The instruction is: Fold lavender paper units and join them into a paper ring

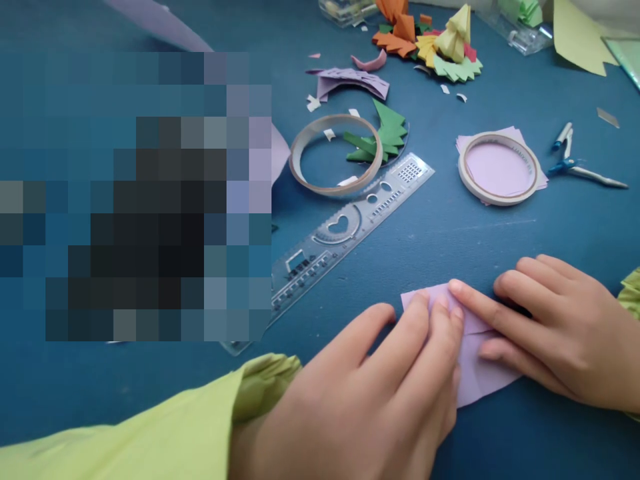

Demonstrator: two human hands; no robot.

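Observation:
A small piece of purple paper (483, 373), folded over along its upper part, lies on the blue table in front of me. My left hand (370, 387) comes from the lower left, its bent fingertips together on the paper's fold. From the right, my right hand (565, 327) sets its index fingertip on the upper edge. Its thumb rests on the lower flap, and the other fingers are curled. Part of the paper's left side is hidden under my left hand.
Beyond my hands lie a clear ruler (345, 230), a tape ring (295, 163), another tape ring (467, 183) on purple sheets, and a blue-and-silver compass (570, 165). Folded green pieces (393, 130), a purple folded strip (350, 83) and orange folded paper (397, 40) lie farther back. A blurred block covers the left.

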